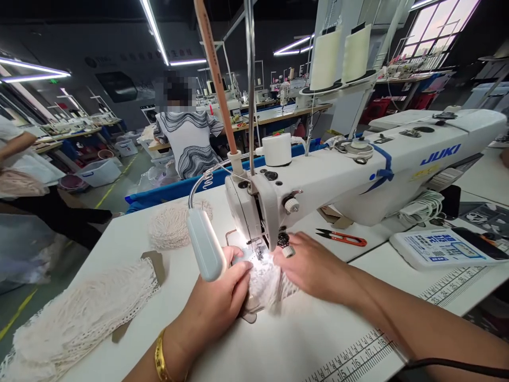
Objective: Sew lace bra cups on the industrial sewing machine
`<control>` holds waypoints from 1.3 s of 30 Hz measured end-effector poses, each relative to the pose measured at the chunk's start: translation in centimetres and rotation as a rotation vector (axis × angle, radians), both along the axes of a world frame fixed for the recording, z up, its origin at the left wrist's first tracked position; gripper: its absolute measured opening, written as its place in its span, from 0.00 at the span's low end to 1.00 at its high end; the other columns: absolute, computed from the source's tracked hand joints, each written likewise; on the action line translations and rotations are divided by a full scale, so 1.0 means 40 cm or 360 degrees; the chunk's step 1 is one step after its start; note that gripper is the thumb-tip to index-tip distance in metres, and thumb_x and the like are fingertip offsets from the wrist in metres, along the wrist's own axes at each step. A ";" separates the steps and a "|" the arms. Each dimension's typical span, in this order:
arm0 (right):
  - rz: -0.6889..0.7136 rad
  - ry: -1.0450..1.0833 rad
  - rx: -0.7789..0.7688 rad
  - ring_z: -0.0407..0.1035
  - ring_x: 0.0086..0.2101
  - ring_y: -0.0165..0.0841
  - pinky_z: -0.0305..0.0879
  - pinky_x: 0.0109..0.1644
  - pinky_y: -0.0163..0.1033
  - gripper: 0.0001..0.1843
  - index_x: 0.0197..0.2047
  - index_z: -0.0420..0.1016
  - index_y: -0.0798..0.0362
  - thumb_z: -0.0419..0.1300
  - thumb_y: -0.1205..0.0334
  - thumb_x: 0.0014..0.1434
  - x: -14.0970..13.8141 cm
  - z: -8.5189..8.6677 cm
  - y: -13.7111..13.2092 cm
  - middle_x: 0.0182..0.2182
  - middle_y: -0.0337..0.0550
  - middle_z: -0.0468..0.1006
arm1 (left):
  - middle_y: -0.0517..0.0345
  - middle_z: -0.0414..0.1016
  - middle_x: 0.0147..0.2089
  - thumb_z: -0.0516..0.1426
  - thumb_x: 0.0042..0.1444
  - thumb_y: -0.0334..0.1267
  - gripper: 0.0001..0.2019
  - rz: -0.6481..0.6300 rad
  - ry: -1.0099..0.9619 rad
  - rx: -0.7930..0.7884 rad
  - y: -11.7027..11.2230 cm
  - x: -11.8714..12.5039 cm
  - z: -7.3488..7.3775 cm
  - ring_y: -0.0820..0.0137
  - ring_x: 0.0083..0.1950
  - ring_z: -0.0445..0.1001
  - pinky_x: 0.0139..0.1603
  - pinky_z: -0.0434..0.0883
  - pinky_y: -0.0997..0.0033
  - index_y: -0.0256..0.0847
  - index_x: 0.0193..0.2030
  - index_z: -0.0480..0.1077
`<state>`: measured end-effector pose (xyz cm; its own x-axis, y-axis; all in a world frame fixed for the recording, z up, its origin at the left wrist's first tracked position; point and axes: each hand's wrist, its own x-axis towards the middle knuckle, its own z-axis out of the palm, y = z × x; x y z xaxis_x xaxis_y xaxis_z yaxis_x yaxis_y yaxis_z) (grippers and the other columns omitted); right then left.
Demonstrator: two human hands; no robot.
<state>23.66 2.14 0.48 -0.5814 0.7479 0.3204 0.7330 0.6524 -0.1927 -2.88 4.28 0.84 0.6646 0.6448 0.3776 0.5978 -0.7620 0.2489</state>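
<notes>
A piece of white fringed fabric [264, 289] lies under the lit needle area of the white sewing machine [314, 178]. My left hand [225, 289] is at its left edge, thumb and fingers closed on it close to the presser foot [260, 253]. On the other side, my right hand [308, 265] bends over the fabric, its fingers closed on the edge. The machine head and a dial partly hide those fingertips. Loose strands hang from the fabric toward me. A small lamp [204, 244] on a bent neck hangs above my left hand.
Bundles of cream lace trim [87, 313] and fringe [170, 225] lie on the left of the table. Orange-handled thread snips [342, 237] and a white-and-blue box [437, 249] sit at right. A person in a patterned shirt [191, 140] sits beyond; another stands at far left.
</notes>
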 end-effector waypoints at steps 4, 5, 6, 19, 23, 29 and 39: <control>-0.0270 0.0035 0.0136 0.67 0.45 0.43 0.59 0.49 0.47 0.15 0.33 0.74 0.53 0.54 0.82 0.61 0.031 0.006 0.020 0.39 0.47 0.80 | 0.46 0.73 0.56 0.54 0.71 0.34 0.11 -0.0133 -0.0006 -0.0124 -0.026 0.024 0.016 0.54 0.56 0.72 0.53 0.74 0.52 0.44 0.51 0.79; -0.0243 0.0069 0.0153 0.67 0.44 0.42 0.60 0.49 0.46 0.15 0.34 0.74 0.53 0.54 0.82 0.60 0.030 0.009 0.018 0.39 0.48 0.79 | 0.47 0.74 0.56 0.54 0.71 0.35 0.11 -0.0175 -0.0006 -0.0144 -0.030 0.029 0.020 0.54 0.55 0.72 0.53 0.74 0.52 0.44 0.52 0.79; -0.0190 0.0099 0.0144 0.67 0.43 0.41 0.60 0.48 0.45 0.14 0.34 0.74 0.53 0.55 0.81 0.60 0.024 0.011 0.013 0.38 0.47 0.79 | 0.48 0.75 0.55 0.54 0.72 0.35 0.11 -0.0212 -0.0002 -0.0164 -0.032 0.032 0.022 0.55 0.54 0.72 0.53 0.74 0.53 0.44 0.53 0.78; -0.0022 0.0124 -0.0017 0.63 0.41 0.38 0.55 0.45 0.42 0.10 0.34 0.69 0.52 0.57 0.77 0.59 -0.006 -0.020 -0.002 0.38 0.42 0.75 | 0.50 0.78 0.55 0.55 0.72 0.35 0.11 -0.0250 -0.0016 -0.0283 -0.028 0.023 0.014 0.59 0.53 0.74 0.51 0.75 0.60 0.44 0.56 0.76; -0.0035 0.0114 0.0002 0.62 0.41 0.38 0.54 0.44 0.42 0.10 0.36 0.70 0.52 0.56 0.77 0.59 -0.009 -0.018 -0.007 0.37 0.42 0.74 | 0.50 0.78 0.56 0.54 0.71 0.34 0.12 -0.0238 0.0019 -0.0252 -0.032 0.024 0.016 0.59 0.53 0.75 0.50 0.76 0.61 0.44 0.56 0.76; -0.0054 0.0078 0.0001 0.63 0.41 0.39 0.53 0.43 0.43 0.11 0.38 0.73 0.51 0.56 0.77 0.59 -0.010 -0.020 -0.010 0.37 0.43 0.75 | 0.48 0.78 0.56 0.54 0.71 0.34 0.13 -0.0235 0.0027 -0.0237 -0.036 0.025 0.017 0.58 0.53 0.75 0.49 0.77 0.58 0.43 0.57 0.76; -0.0051 0.0110 -0.0042 0.63 0.40 0.39 0.54 0.43 0.42 0.10 0.35 0.71 0.52 0.56 0.77 0.62 -0.012 -0.015 -0.009 0.36 0.42 0.75 | 0.49 0.78 0.58 0.54 0.71 0.33 0.14 -0.0202 0.0054 -0.0227 -0.039 0.024 0.015 0.56 0.55 0.75 0.49 0.77 0.58 0.45 0.60 0.75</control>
<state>23.18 1.78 -0.11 -0.5340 0.7745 0.3390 0.7380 0.6227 -0.2602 -1.93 2.70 1.45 0.7549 0.6003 0.2642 0.5091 -0.7903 0.3410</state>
